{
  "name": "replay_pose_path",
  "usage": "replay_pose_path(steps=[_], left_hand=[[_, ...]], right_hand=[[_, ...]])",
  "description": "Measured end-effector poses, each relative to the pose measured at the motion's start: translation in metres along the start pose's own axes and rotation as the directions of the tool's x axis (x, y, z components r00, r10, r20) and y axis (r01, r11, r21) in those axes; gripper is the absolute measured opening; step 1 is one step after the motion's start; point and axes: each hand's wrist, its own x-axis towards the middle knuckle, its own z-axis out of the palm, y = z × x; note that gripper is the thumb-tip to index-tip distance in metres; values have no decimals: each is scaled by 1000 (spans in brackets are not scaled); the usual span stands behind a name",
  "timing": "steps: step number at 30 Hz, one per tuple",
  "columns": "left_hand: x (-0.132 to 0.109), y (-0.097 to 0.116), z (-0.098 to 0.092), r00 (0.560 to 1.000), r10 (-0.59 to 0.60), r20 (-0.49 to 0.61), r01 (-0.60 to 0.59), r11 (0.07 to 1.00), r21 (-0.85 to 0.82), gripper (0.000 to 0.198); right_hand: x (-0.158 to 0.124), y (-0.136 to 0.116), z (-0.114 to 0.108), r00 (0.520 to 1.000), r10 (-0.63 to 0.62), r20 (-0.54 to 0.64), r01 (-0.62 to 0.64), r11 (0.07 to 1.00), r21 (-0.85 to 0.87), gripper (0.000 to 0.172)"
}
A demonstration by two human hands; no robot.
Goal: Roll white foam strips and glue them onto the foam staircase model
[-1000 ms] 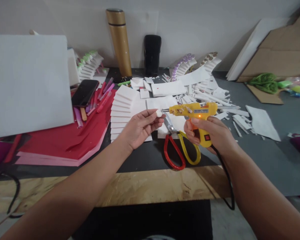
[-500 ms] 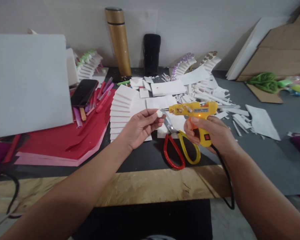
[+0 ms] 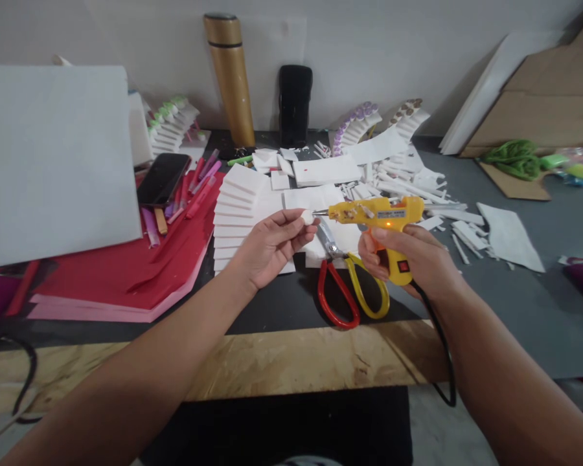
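Almost nothing shifts: your left grip [image 3: 274, 244] still pinches the white piece [image 3: 308, 217] at the tip of the glue gun [image 3: 376, 211], which your right grip [image 3: 418, 255] clasps by the handle; gluing seems ongoing.

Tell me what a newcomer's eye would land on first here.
The bright yellow glue gun near the middle stands out first, gripped in the right hand, its tip at a small white piece pinched in the left hand. Just below it lie scissors with one red and one yellow handle. At the back, left of centre, stands a tall gold bottle.
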Motion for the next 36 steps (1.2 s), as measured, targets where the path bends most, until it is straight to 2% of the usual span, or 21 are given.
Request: replay_pose_path(steps=[6, 17, 21, 24, 27, 33, 36], left_hand=[[0, 0, 1, 999, 13, -32, -13, 1000, 9, 17], [-1, -4, 0, 999, 45, 1, -45, 999, 4, 15], [-1, -4, -2, 999, 32, 39, -34, 999, 40, 12], [-1, -3, -3, 999, 6, 43, -9, 997, 72, 12], [-1, -3, -2, 999, -15, 40, 11, 996, 89, 12], [-3, -1, 2, 999, -38, 30, 36, 997, 70, 12], [-5, 1, 4, 999, -44, 21, 43, 997, 68, 11]], right_hand=[[-1, 1, 0, 1000, 1, 2, -1, 1000, 14, 35], [0, 3, -2, 1000, -11, 26, 10, 1000, 27, 32], [0, 0, -3, 999, -19, 37, 14, 993, 120, 30], [-1, -5, -1, 997, 68, 42, -76, 974, 211, 29], [0, -8, 3, 992, 124, 28, -127, 958, 257, 33], [-1, -6, 5, 992, 114, 49, -123, 954, 275, 45], [-9, -5, -1, 993, 120, -17, -110, 953, 283, 53]])
